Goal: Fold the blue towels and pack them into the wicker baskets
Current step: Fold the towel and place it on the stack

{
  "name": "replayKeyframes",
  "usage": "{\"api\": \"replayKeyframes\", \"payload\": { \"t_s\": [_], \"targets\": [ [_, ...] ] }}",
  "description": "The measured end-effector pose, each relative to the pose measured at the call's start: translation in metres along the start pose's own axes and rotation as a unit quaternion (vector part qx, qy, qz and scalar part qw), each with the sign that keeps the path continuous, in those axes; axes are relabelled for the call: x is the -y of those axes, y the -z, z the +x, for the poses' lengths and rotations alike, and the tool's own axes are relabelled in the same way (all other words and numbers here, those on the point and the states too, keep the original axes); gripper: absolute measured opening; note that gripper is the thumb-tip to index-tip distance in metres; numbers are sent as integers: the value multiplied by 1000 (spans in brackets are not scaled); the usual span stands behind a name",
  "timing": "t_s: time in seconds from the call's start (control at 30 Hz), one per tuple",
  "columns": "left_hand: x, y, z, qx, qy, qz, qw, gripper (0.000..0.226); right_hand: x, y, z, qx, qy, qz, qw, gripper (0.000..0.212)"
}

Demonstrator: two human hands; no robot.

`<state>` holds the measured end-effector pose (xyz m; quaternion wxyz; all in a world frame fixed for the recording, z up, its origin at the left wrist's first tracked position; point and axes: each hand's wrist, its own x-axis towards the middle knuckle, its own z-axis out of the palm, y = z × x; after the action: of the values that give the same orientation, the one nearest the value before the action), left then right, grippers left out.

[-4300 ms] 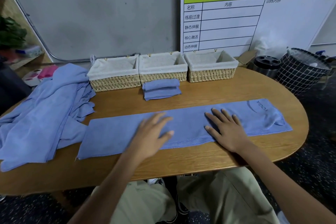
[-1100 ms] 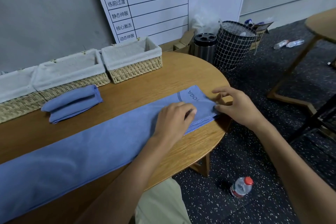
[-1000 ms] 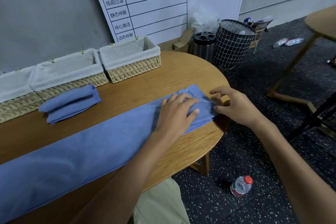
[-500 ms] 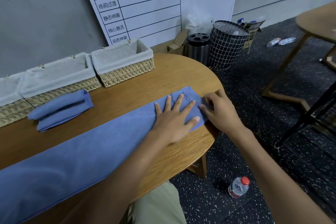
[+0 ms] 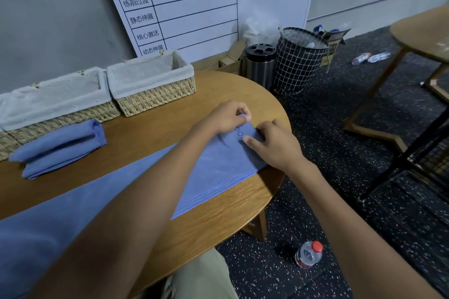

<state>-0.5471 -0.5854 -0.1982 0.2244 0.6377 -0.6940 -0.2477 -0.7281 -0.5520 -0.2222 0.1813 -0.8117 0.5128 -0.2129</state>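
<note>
Where it ends near the desk's rounded edge, the long blue towel lies flat, stitched along its hem. Left hand pinches its far corner; right hand grips its end. Beyond it sit a folded towel and two lined wicker baskets.

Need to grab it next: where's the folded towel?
The folded towel lies on the table's left side, just in front of the wicker baskets.
</note>
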Motion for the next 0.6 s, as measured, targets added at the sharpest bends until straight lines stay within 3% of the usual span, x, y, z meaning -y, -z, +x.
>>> {"api": "replayKeyframes", "payload": {
  "t_s": [0.2, 0.3, 0.47, 0.6],
  "targets": [
    [13, 7, -1, 6, -73, -121, 990, 17, 10, -7, 23, 27, 2, 24, 999, 36],
    [17, 8, -3, -10, -88, -161, 983, 16, 8, -4, 25, 30, -12, 59, 998, 42],
    [17, 17, -3, 0, -74, -169, 983, 17, 1, 11, 19, 56, -21, 147, 987, 20],
    [17, 21, 0, 19, -64, -133, 989, 24, -6, 23, -4, 86, -21, 192, 977, 32]
  ]
}}
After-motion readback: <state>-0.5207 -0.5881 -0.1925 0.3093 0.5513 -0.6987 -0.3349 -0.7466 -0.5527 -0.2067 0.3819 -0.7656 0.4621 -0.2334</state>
